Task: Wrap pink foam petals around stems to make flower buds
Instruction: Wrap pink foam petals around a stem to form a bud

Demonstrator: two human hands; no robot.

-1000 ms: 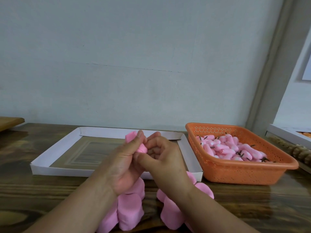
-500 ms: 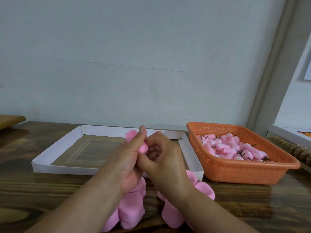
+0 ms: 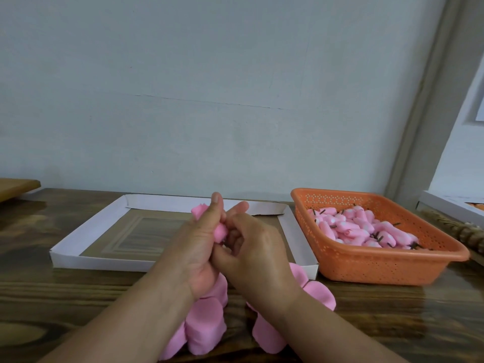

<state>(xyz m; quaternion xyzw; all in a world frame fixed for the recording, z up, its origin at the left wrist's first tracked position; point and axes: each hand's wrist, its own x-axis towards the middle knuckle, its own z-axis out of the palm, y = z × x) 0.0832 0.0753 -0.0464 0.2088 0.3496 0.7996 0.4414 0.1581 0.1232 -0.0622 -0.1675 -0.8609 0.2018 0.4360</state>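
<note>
Foam is what I have between both hands: a small rolled pink foam petal bud (image 3: 219, 231), held up over the near edge of the shallow white cardboard tray (image 3: 78, 238), above the dark wooden bench (image 3: 78, 292). My left hand (image 3: 197, 247) has its fingers curled round the bud, thumb pressed along its side, with a frilled pink edge poking out past the knuckles. My right hand (image 3: 258, 247) is curled in against it, its fingers pinching at the lower end; the stem itself is hidden inside the grip, so I cannot tell how far the wrap has gone

I judge the foam to be very light, soft and springy, so it will want to unroll if I ease off. The best hold is low, at the base where petal meets stem, pinching gently so the roll isn't crushed flat

The bud looks plump, matte and pale pink. Loose flat pink foam petals (image 3: 204, 326) lie on the bench under my wrists, rounded and overlapping. To my right, just beside the tray, the orange perforated plastic basket (image 3: 379, 268) holds a heap of finished pink buds (image 3: 353, 229) with short dark stems sticking out
</note>
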